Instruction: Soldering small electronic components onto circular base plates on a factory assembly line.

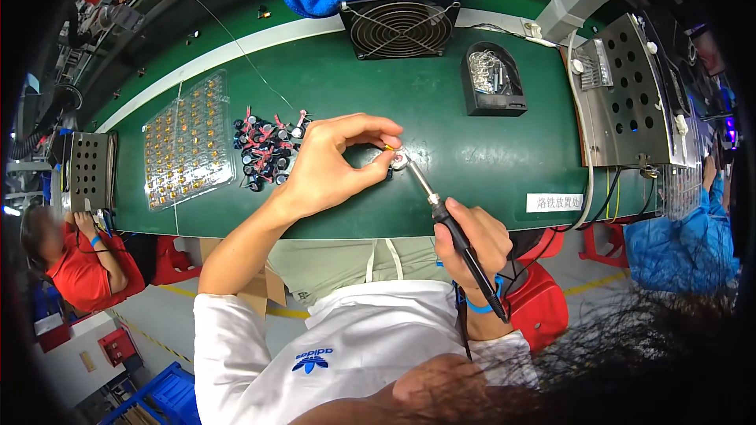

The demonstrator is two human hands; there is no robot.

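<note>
On the green worktop (488, 157), a small part (399, 160), seemingly metal, is pinched in the left hand (335, 165); fingertips could be burned by the iron (449, 224) gripped in the right hand (472, 240).

Left forearm runs up from the white sleeve, bare, angled toward the centre. Left hand (331, 165) is cocked at the wrist, thumb and forefinger pinched together at the tips, the other fingers curled loosely beneath. Right hand (471, 240) sits lower and nearer the body, fingers wrapped in a pen-style grip, knuckles up, thumb pressed along the side. A blue band circles the right wrist. The two hands sit near each other, not touching, left higher than right.
</note>
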